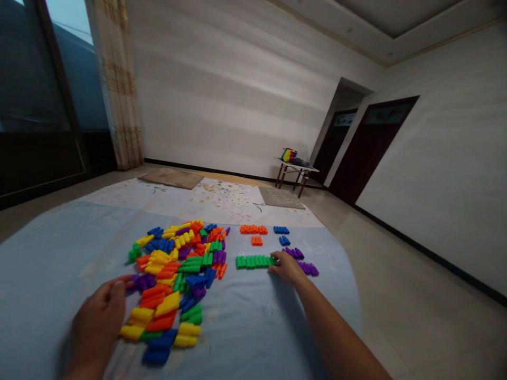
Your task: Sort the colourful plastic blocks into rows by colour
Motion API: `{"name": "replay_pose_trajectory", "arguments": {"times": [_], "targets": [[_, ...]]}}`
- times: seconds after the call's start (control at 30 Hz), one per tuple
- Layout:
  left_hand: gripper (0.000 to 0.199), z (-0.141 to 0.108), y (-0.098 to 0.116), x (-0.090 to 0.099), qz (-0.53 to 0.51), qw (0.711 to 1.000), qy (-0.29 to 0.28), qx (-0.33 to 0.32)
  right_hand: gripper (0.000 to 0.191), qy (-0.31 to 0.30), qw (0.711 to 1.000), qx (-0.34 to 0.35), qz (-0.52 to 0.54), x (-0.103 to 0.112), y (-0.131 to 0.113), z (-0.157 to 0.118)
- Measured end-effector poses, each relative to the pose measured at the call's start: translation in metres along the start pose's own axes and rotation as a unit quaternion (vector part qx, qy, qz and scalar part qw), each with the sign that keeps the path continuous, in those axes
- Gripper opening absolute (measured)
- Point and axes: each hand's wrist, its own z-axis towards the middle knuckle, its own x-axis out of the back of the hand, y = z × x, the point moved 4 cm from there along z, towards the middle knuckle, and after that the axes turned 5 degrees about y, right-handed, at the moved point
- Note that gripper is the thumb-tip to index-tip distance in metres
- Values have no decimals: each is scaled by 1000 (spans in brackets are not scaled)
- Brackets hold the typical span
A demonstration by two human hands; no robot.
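Note:
A large mixed pile of coloured plastic pieces (170,285) lies on the blue cloth. My left hand (101,311) is at the pile's left edge, its fingertips closed on a purple piece (138,283). Right of the pile is a row of green pieces (253,262). My right hand (285,268) is at that row's right end, thumb and fingers pinched round a green piece (273,261). Beyond it are orange pieces (254,229) and blue pieces (281,230) in short rows. Purple pieces (309,268) lie just right of my right hand, partly hidden by it.
The blue cloth (245,327) covers a wide table with a rounded right edge. A brown mat (172,178) and a grey mat (281,197) lie at its far side. A small table (297,165) with a colourful bag stands by the wall.

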Motion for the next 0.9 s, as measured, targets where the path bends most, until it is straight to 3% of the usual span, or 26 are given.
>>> {"name": "replay_pose_trajectory", "arguments": {"times": [0.2, 0.33, 0.47, 0.67, 0.9], "targets": [[38, 0, 3, 1, -6, 1000, -3, 21, 32, -11, 1000, 15, -15, 3, 1, -1], [37, 1, 1, 0, -22, 1000, 0, 9, 39, 51, 998, 35, 9, 9, -13, -3], [37, 2, -4, -3, -38, 999, 2, 5, 32, 61, 987, 136, 62, 1, -68, -13], [37, 1, -4, -3, -49, 999, 4, 6, 33, 4, 962, 252, 106, -39, -160, -19], [38, 2, -8, -5, -49, 999, 16, -13, 39, -60, 963, 256, 54, -72, -206, 1]]}}
